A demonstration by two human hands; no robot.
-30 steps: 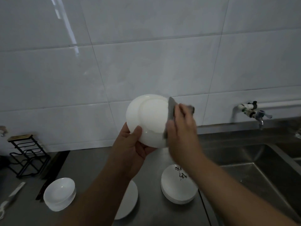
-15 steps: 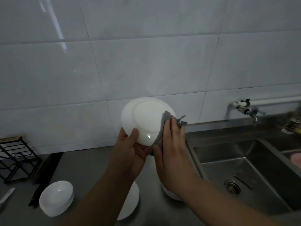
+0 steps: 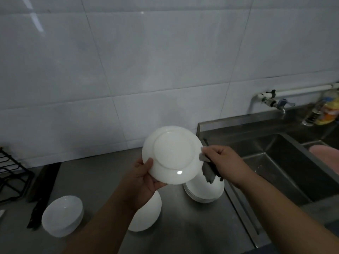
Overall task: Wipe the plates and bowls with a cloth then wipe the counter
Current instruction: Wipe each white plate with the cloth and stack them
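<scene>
Wall: white glazed tiles [image 3: 165,61] with thin grey joints, filling the upper half of the view.
Counter: grey stainless steel worktop [image 3: 192,222], running from the left edge to the sink.
Sink: deep stainless steel basin [image 3: 286,173], set into the counter at right; a pink item [image 3: 324,153] lies at its far right, too cut off to identify.
Held plate: round white ceramic plate [image 3: 172,153], raised above the counter and tilted, with its underside and foot ring facing the camera.
Left hand: left hand [image 3: 141,180] grips the held plate at its lower left rim, thumb on the underside and fingers curled beneath.
Right hand: right hand [image 3: 225,162] is clenched on the cloth just beside the plate's right rim.
Wire rack: black metal wire rack [image 3: 11,176] at the far left, against the wall.
Flat plate: round white plate [image 3: 146,217] lying on the counter, partly hidden by the left forearm.
Right stack: white dishes stacked [image 3: 203,191] near the sink edge, below the cloth.
Left stack: white ceramic bowls nested [image 3: 62,215] at the lower left, well apart from the other dishes.
Cloth: small grey rag [image 3: 208,173], touching the held plate's right rim, its loose end hanging over the right stack.
Bottle: clear plastic bottle with a yellow label [image 3: 322,110], on the ledge behind the sink.
Tap: small metal wall tap [image 3: 275,102] on a white pipe above the sink.
</scene>
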